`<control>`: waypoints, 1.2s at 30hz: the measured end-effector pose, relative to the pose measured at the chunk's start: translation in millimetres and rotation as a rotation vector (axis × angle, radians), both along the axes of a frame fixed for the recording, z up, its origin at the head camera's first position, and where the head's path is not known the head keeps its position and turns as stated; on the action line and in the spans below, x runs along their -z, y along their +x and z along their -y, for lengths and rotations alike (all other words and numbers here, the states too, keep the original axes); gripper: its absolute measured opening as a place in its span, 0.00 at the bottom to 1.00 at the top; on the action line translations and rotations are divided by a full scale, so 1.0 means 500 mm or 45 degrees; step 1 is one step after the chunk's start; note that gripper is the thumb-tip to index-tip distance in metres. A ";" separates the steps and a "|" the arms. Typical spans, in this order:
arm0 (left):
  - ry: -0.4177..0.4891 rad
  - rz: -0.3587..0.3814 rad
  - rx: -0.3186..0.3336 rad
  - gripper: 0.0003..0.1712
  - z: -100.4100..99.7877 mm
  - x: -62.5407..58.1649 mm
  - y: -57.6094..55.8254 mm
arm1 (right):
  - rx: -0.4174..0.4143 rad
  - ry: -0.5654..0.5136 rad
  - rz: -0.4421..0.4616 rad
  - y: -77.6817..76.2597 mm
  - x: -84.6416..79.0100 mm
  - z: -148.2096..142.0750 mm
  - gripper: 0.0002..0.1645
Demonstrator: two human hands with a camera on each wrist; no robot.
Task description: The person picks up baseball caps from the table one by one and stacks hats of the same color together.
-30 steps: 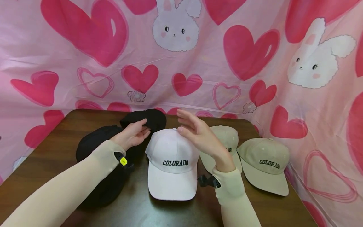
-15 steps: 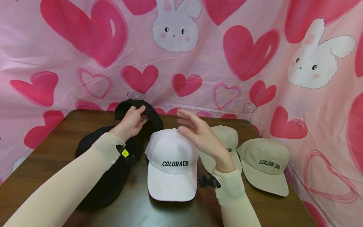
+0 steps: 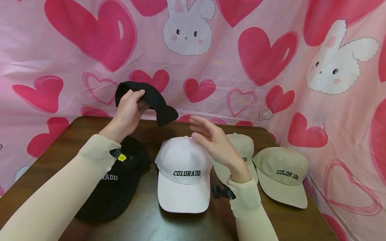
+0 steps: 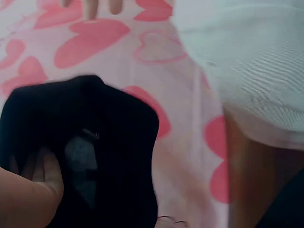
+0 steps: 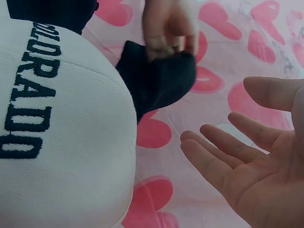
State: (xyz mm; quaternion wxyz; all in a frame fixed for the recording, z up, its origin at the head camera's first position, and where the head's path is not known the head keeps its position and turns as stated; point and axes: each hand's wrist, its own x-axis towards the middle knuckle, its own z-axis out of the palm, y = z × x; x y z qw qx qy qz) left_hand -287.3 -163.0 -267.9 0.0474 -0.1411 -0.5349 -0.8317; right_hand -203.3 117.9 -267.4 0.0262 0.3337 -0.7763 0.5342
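Raised above the far left of the table, a black cap [image 3: 153,97] is gripped at its edge by my left hand [image 3: 129,108]. In the left wrist view the cap's dark inside [image 4: 109,142] faces the camera, with the fingers reaching into it. My right hand [image 3: 217,144] hovers beside the crown of a white cap [image 3: 184,160] lettered COLORADO, its fingers extended and holding nothing. In the right wrist view that right hand [image 5: 256,156] is spread apart from the white cap [image 5: 71,118]. Partly behind my left forearm lies another black cap [image 3: 111,190] with light lettering.
Two beige caps stand on the right of the brown table [image 3: 144,214]: one beige cap [image 3: 241,145] partly behind my right hand, the other beige cap [image 3: 283,174] near the right edge. A pink curtain [image 3: 223,70] with hearts and rabbits hangs right behind the table.
My left hand has taken hold of the far black cap and lifted it up off the table, slightly leftward. The lettering on the nearer black cap has come into view. The right hand stays put.
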 end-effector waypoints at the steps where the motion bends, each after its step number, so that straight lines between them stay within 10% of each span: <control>1: -0.008 -0.029 0.008 0.12 0.003 -0.009 0.006 | 0.003 -0.006 0.000 0.001 -0.001 -0.001 0.29; 24: -0.445 -0.183 0.984 0.11 0.045 -0.095 0.110 | 0.079 -0.211 -0.192 0.014 -0.019 -0.004 0.24; 29: -0.446 -0.212 1.241 0.15 0.035 -0.096 0.127 | -0.011 -0.183 -0.233 0.019 -0.021 0.003 0.26; 36: -0.535 -0.230 1.398 0.17 0.017 -0.083 0.148 | -0.232 -0.119 -0.256 0.021 -0.016 0.018 0.29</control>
